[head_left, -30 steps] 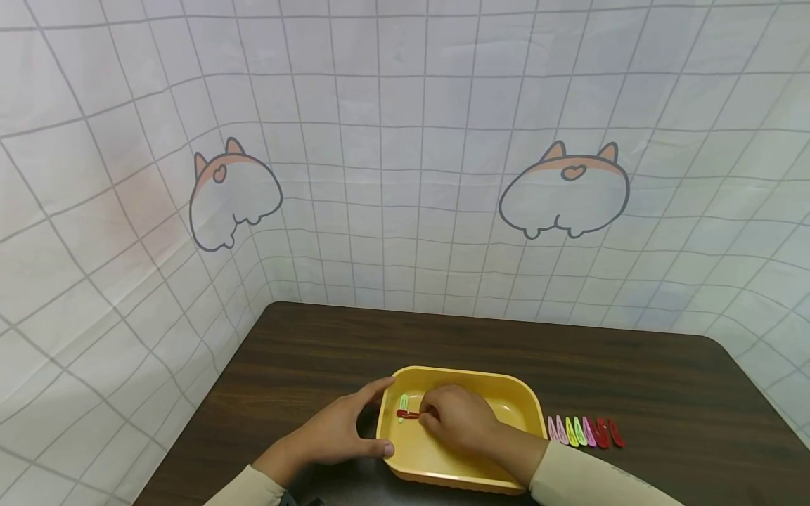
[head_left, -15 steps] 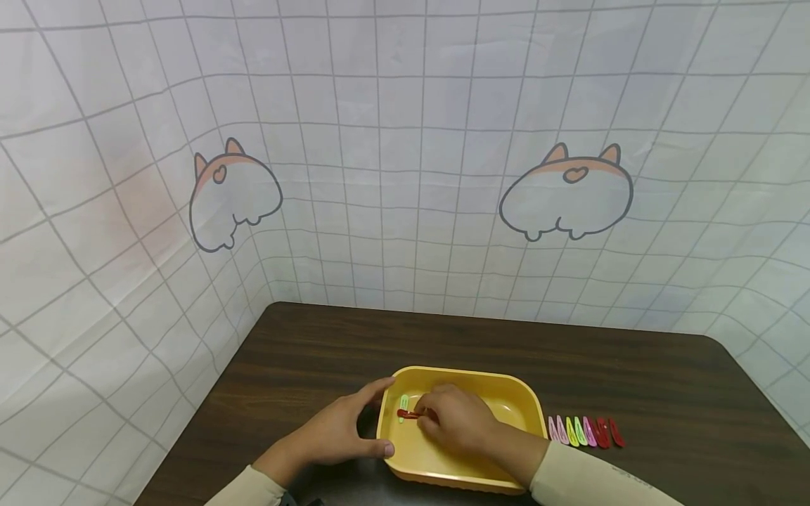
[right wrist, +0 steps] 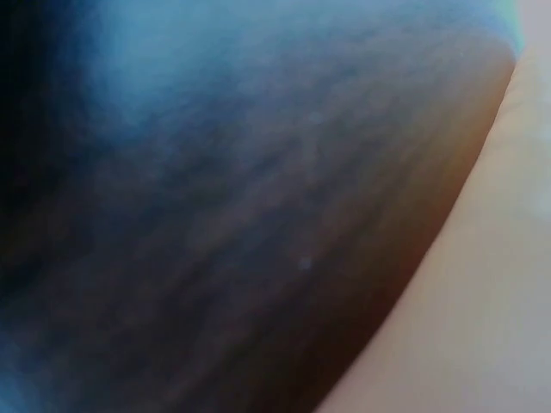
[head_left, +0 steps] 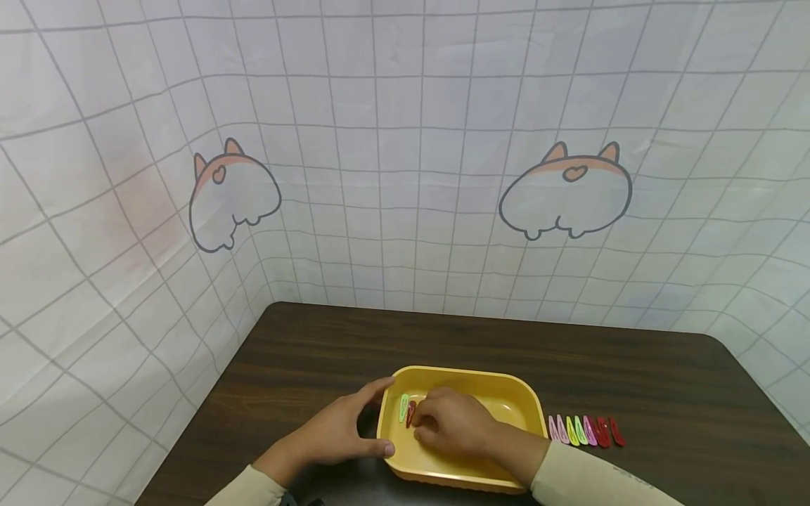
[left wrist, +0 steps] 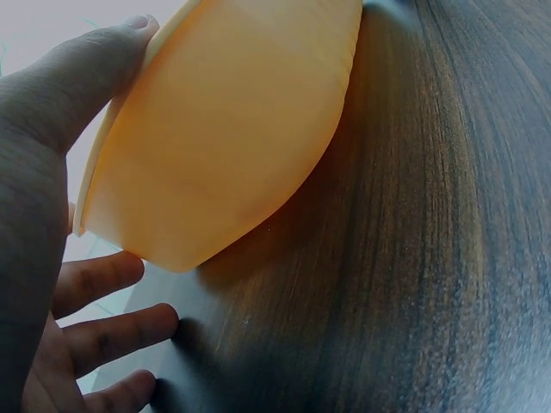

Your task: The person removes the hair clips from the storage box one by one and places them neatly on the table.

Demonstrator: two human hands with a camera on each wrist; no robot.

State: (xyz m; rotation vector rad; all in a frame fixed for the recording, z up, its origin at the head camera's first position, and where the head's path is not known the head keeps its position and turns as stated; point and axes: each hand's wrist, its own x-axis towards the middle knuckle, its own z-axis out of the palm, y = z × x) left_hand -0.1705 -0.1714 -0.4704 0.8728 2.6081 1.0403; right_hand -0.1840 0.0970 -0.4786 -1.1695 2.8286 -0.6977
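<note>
Inside the yellow plastic tray point(head_left: 455, 474), a green snap hair clip point(head_left: 403, 407) and a red snap hair clip point(head_left: 411, 412) lie side by side near the left end. My right hand point(head_left: 457, 422) reaches in from the right, and its curled fingertips hold the red clip along its right side. With my left hand point(head_left: 338, 430) I grip the tray's left end, thumb at the near corner and index finger at the far one. In the left wrist view the thumb point(left wrist: 103, 64) lies on the rim, and the other fingers spread below beside the tray wall.
To the right of the tray on the dark wooden table point(head_left: 329, 337), several hair clips point(head_left: 581, 431) in pink, yellow, green, purple and red form a row. A white gridded curtain point(head_left: 405, 176) with cartoon animals surrounds the table. The right wrist view is blurred.
The red clip has turned from lying crosswise over the green clip to standing lengthwise beside it, as my right fingers shifted slightly. My left hand and the tray have stayed in place.
</note>
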